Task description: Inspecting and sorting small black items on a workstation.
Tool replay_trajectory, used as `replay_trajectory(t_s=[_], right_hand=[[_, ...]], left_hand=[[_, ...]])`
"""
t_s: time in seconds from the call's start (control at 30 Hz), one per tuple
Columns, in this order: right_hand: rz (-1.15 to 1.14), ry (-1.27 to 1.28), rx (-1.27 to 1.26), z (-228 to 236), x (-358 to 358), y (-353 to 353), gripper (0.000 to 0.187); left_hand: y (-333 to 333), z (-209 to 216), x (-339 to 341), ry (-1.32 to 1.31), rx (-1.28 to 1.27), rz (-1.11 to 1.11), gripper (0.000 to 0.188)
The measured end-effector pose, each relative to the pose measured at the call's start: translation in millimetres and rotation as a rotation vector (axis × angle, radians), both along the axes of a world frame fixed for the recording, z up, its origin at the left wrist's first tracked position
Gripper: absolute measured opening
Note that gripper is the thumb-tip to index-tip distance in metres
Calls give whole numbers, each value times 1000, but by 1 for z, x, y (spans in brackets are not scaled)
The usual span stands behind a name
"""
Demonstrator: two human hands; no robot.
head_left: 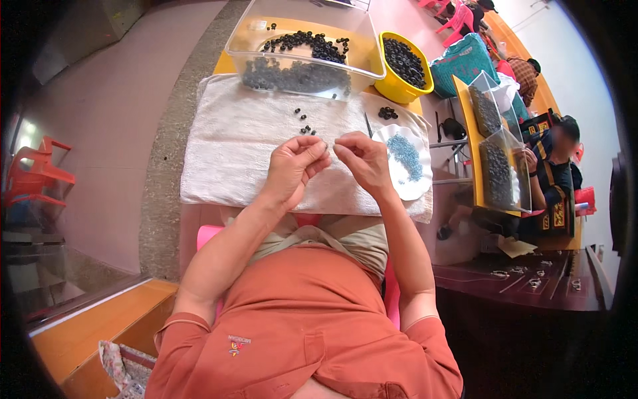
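Note:
Over a white towel, my left hand is closed in a pinch, thumb against forefinger. A tiny dark bit shows at its fingertips, too small to name. My right hand is also closed, its fingertips pinched close to the left ones; what they hold, if anything, cannot be made out. Just beyond my left hand lie several small black round parts. To the right of my right hand is a white wavy-rimmed plate with small light-blue pieces on it. A thin dark pointed tool lies beside the plate.
A clear plastic bin of black ring-like parts stands at the far edge, beside a yellow tub full of similar parts. A small black pile sits above the plate. At right, another person sits near clear boxes.

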State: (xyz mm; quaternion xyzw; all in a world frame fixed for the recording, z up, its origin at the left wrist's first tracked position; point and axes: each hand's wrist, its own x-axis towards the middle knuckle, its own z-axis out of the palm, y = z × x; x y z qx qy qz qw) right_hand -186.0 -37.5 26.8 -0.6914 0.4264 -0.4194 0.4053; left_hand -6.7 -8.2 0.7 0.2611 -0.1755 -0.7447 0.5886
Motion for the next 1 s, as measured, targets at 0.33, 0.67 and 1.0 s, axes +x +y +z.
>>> replay_trajectory(t_s=[0.33, 0.67, 1.0], right_hand=[[-87, 602, -274, -17, 38, -45, 23], [-8, 735, -276, -9, 49, -54, 25], [91, 821, -242, -1, 48, -60, 17]], left_hand=[[-23, -1, 29, 15, 7, 226, 12], [-23, -4, 30, 14, 27, 192, 14], [-22, -1, 30, 3, 43, 184, 14]])
